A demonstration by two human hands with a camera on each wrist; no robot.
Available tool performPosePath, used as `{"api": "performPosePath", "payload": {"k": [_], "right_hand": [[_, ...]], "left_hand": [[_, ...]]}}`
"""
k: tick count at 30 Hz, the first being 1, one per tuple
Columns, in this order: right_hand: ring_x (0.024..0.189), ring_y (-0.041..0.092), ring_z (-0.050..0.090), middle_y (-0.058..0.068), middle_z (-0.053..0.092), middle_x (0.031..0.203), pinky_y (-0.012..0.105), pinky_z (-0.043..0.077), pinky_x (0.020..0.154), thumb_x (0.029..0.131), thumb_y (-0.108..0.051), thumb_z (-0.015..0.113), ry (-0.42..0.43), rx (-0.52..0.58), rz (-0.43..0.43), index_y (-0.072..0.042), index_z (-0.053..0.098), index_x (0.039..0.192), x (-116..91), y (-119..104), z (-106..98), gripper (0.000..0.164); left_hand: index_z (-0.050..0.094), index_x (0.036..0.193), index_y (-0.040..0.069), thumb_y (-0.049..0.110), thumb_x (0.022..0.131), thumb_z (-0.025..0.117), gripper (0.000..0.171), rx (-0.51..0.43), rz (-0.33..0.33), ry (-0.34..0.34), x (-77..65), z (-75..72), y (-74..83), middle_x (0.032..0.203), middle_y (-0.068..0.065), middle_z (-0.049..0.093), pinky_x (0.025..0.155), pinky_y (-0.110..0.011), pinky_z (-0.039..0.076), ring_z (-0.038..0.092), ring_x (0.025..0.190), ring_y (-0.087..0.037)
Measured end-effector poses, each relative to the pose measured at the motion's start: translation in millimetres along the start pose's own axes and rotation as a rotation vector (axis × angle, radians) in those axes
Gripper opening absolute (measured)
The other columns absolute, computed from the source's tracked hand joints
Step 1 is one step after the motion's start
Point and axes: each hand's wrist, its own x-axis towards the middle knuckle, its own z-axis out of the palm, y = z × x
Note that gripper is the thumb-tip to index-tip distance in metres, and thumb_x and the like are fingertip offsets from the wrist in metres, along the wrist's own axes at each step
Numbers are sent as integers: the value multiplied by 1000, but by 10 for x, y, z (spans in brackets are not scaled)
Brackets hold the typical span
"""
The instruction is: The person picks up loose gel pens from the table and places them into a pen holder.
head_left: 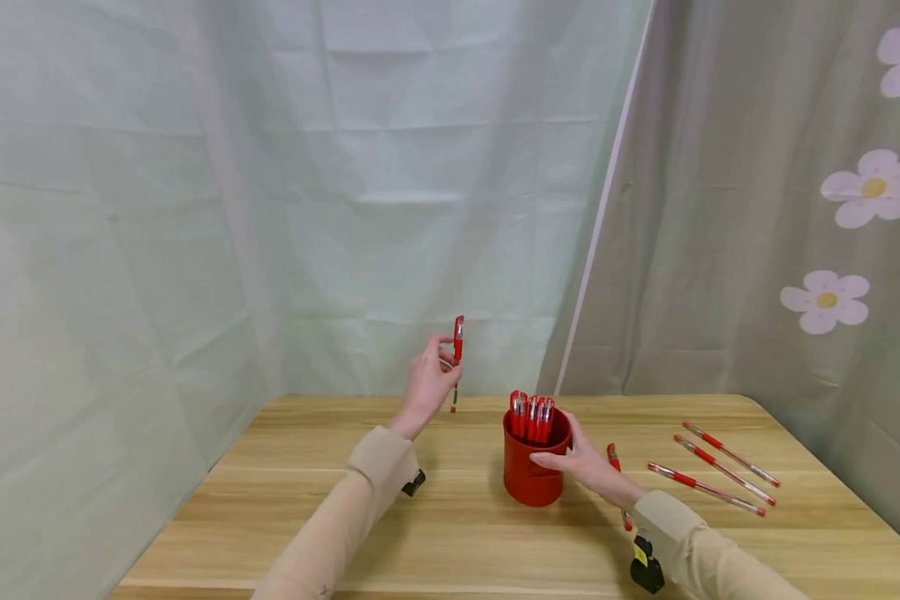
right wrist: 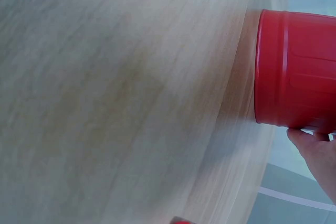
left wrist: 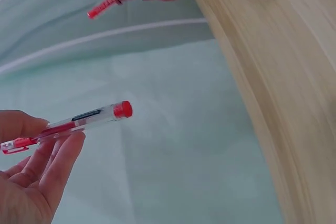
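Note:
My left hand (head_left: 429, 382) pinches a red gel pen (head_left: 459, 340) between thumb and fingers above the table's far edge. The pen stands nearly upright, its capped end at the top; in the left wrist view its clear barrel and red end plug (left wrist: 123, 109) show. To the right, a red pen cup (head_left: 528, 479) stands on the table with several red-capped pens (head_left: 531, 419) upright inside. My right hand (head_left: 588, 465) grips the cup's right side, thumb across the front and fingers at the back. In the right wrist view, fingers (right wrist: 317, 153) touch the cup's wall.
Another red pen (head_left: 614, 457) lies right of the cup, partly hidden by my right wrist. Farther right, three red pens (head_left: 705, 489) lie slantwise on the wooden table (head_left: 307, 500). Pale curtains (head_left: 420, 208) hang behind the table and at its sides.

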Motion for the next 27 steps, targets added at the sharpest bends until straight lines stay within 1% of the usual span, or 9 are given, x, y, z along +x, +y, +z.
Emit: {"api": "performPosePath", "payload": {"k": [4,7,8,11,14,17,20,23,27], "right_hand": [[119,31,32,13,36,132,50,31,92,77,-15,73,-11,6,21,-9,25,135,-6,-25,13,75],[119,33,33,15,36,131,51,30,93,78,-14,72,-23,8,37,-5,23,136,-65,-174,38,76],[119,33,33,16,36,132,51,30,93,78,-14,72,-25,10,41,-6,23,136,-65,-175,40,76],[118,32,34,14,37,132,51,31,93,78,-18,72,-21,2,49,-8,23,136,-55,-148,45,77],[119,30,34,11,37,132,51,31,93,77,-21,73,-13,3,42,-13,24,136,4,1,30,77],[118,30,34,11,37,131,51,31,92,77,-22,73,-13,3,35,-13,24,136,6,3,29,77],[118,31,34,11,37,131,51,31,92,77,-21,73,-15,9,33,-13,24,135,2,-1,32,76],[119,30,33,11,37,131,51,31,92,77,-20,73,-13,8,31,-13,25,135,1,-11,37,75],[119,30,32,11,37,131,50,32,92,77,-18,73,-3,3,24,-11,26,135,6,-26,48,74]], "left_hand": [[43,120,2,-10,78,58,46,2,14,-21,13,42,93,77,-6,53,56,-29,49,57,66,-20],[37,125,4,-10,78,57,53,-4,17,-46,29,60,151,79,-7,52,56,-29,48,56,67,-19],[36,127,4,-11,78,57,56,-4,17,-55,32,66,176,79,-7,52,56,-29,48,56,67,-19],[32,130,5,-11,77,57,60,0,24,-83,41,92,233,80,-6,52,55,-28,48,56,68,-18],[31,130,6,-12,77,57,62,-9,30,-107,37,137,279,81,-6,52,54,-27,48,56,67,-18],[29,132,6,-15,77,55,64,-39,39,-133,30,197,301,84,-10,52,52,-26,48,56,68,-18],[27,134,7,-17,76,54,68,-71,49,-153,25,262,326,91,-12,52,51,-26,48,56,68,-18],[24,135,8,-20,75,55,73,-92,60,-168,26,322,350,97,-12,51,50,-25,48,55,65,-18],[21,138,10,-22,73,57,80,-96,94,-182,17,384,369,95,-12,49,51,-25,48,53,63,-18]]}}
